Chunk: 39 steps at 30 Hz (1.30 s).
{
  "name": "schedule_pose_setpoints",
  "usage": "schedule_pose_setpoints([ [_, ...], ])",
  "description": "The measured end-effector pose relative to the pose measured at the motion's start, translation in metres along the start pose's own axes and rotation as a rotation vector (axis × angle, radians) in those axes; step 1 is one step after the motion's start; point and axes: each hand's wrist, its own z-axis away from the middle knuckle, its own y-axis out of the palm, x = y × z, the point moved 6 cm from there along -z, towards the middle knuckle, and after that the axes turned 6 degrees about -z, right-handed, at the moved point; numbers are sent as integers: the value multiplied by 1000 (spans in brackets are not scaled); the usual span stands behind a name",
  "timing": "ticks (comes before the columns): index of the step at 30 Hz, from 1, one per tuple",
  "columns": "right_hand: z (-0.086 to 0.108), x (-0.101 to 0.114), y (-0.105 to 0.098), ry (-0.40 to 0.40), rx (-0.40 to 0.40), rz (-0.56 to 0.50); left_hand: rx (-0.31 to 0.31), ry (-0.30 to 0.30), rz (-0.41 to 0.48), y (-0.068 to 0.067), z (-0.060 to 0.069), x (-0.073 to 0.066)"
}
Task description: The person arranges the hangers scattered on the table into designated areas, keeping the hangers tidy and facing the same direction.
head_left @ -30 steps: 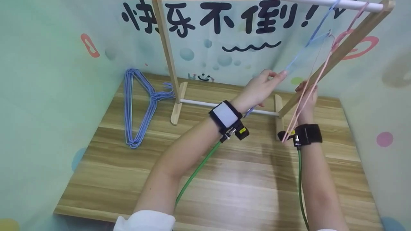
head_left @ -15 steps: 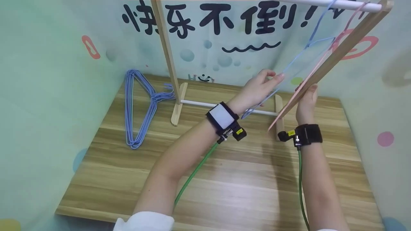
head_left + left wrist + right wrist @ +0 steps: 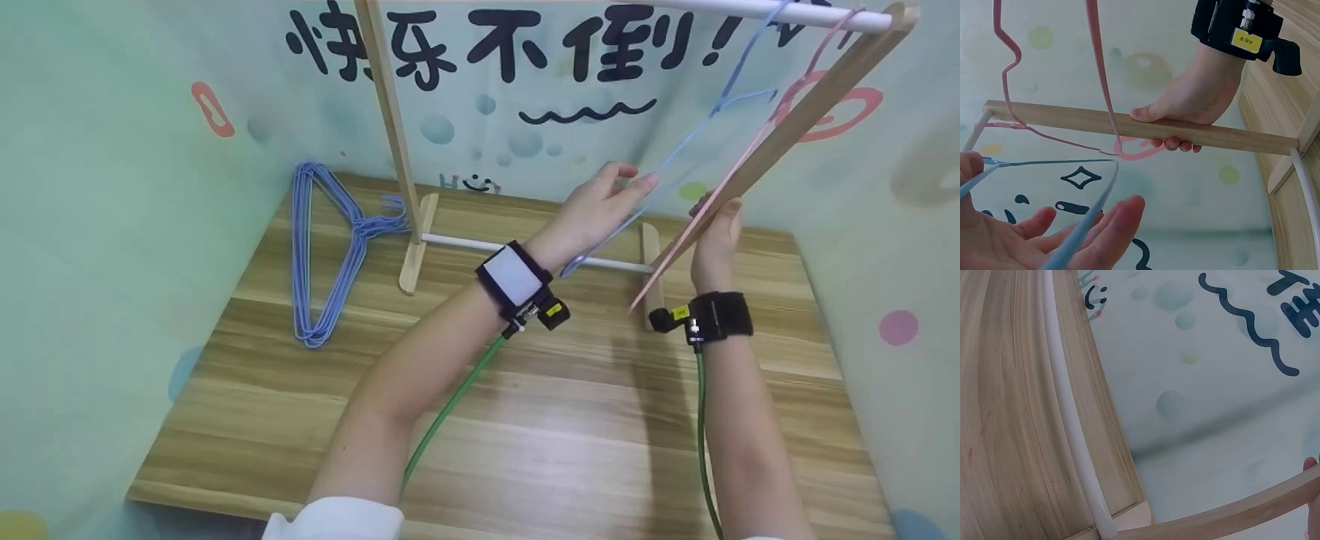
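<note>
My left hand (image 3: 600, 206) is beside a blue clothes hanger (image 3: 1086, 222) that hangs from the white top rod (image 3: 832, 13) of a wooden rack. Its fingers are spread and loosely bent in the left wrist view, and the thumb is at the hanger's wire; whether they touch is hard to tell. My right hand (image 3: 1199, 93) grips the rack's right wooden post (image 3: 806, 124), thumb on one side and fingers curled round the other. Close to that post hangs a pink clothes hanger (image 3: 1103, 84) on the same rod. Only fingertips of the right hand show in the right wrist view.
A stack of blue hangers (image 3: 300, 247) lies on the wooden table (image 3: 487, 435) at the left, hooks near the rack's left post (image 3: 390, 112). A white lower bar (image 3: 465, 242) joins the two posts. Behind stands a printed backdrop (image 3: 465, 150).
The blue and pink hangers have swung and turned on the rod, the pink one now nearly edge-on. My left hand has drawn back slightly to the left. The right hand stays on the post.
</note>
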Motion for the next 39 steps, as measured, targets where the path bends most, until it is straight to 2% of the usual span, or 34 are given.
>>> schedule_pose_setpoints([
  [5, -2, 1, 1, -10, -12, -52, -64, 36, -71, -19, 7, 5],
  [11, -2, 0, -1, 15, -31, -82, -165, 43, -60, -47, 22, 25],
  [14, -2, -1, -2, 16, -38, -88, -251, 86, -56, -62, 32, 37],
  [17, -2, -2, -2, 22, -44, -88, -365, 133, -61, -79, 47, 51],
  [19, -2, -2, -2, 26, -45, -91, -434, 136, -66, -91, 57, 65],
  [21, -2, -2, -4, 28, -50, -91, -495, 110, -91, -104, 67, 83],
  [24, -3, -1, -6, 36, -62, -93, -574, 55, -167, -123, 79, 113],
  [26, -4, 0, -7, 33, -66, -87, -614, -8, -219, -138, 85, 136],
  [27, -4, 0, -7, 35, -66, -86, -629, -42, -240, -145, 89, 147],
  [29, -4, 0, -6, 35, -60, -75, -660, -145, -303, -161, 97, 170],
  [34, -3, -1, -3, 32, -44, -74, -673, -421, -441, -199, 123, 225],
  [39, -2, -4, 2, 29, -40, -114, -636, -626, -503, -222, 149, 268],
])
